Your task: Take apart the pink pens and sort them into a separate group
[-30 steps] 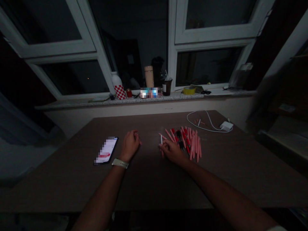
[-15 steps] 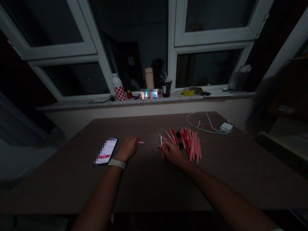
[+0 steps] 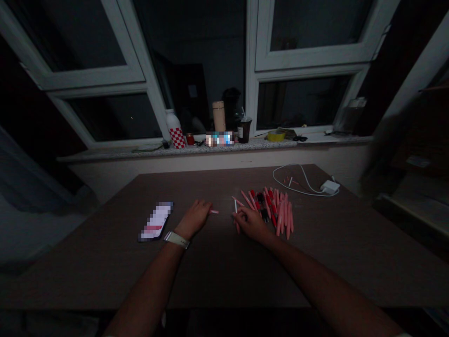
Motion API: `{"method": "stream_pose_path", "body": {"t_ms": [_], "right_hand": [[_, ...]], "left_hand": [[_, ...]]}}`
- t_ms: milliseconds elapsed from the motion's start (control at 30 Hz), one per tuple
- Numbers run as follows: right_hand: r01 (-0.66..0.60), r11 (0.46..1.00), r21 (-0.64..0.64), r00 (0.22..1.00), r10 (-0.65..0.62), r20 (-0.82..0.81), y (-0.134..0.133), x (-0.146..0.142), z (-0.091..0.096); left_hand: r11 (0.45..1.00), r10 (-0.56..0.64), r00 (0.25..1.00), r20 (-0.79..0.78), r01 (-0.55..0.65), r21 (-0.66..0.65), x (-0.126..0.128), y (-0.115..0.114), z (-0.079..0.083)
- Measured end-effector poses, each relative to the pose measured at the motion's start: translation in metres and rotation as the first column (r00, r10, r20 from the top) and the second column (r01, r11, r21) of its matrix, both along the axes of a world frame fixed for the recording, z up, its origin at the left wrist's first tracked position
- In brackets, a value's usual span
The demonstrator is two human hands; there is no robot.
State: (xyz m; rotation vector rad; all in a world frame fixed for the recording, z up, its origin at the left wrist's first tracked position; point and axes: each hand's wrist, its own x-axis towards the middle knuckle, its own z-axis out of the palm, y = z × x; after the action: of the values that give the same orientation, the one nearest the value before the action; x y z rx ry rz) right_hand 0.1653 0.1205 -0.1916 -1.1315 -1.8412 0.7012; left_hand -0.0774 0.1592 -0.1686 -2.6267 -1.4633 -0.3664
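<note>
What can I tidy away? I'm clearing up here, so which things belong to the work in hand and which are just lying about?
In use:
left hand holding a short pink piece
right hand holding a thin white stick
heap of pink and red pens

Lying about:
smartphone
white charger
yellow tape roll
red-checkered bottle

Left hand [image 3: 194, 218] holds short pink tube [image 3: 214, 212] left of pink pen pile [image 3: 277, 210], right hand [image 3: 252, 224] pinches thin white rod [image 3: 235, 206] at pile's edge; phone [image 3: 156, 221] farther left.
</note>
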Motion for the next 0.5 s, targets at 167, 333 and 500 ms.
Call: {"method": "stream_pose_path", "body": {"t_ms": [167,333,500], "right_hand": [[-0.021,0.998,-0.06,0.999,0.019,-0.039,0.001,0.001,-0.002],[0.004,0.997,-0.081,1.0,-0.006,-0.022,0.001,0.001,0.0],[0.0,0.998,-0.07,1.0,0.0,-0.004,0.0,0.0,0.004]], "left_hand": [[0.998,-0.056,0.998,0.021,0.056,-0.003,0.011,-0.006,0.004],[0.998,-0.069,0.997,0.029,0.069,-0.006,0.016,-0.009,0.008],[0.996,-0.086,0.996,0.027,0.086,-0.005,0.017,-0.007,0.002]]}}
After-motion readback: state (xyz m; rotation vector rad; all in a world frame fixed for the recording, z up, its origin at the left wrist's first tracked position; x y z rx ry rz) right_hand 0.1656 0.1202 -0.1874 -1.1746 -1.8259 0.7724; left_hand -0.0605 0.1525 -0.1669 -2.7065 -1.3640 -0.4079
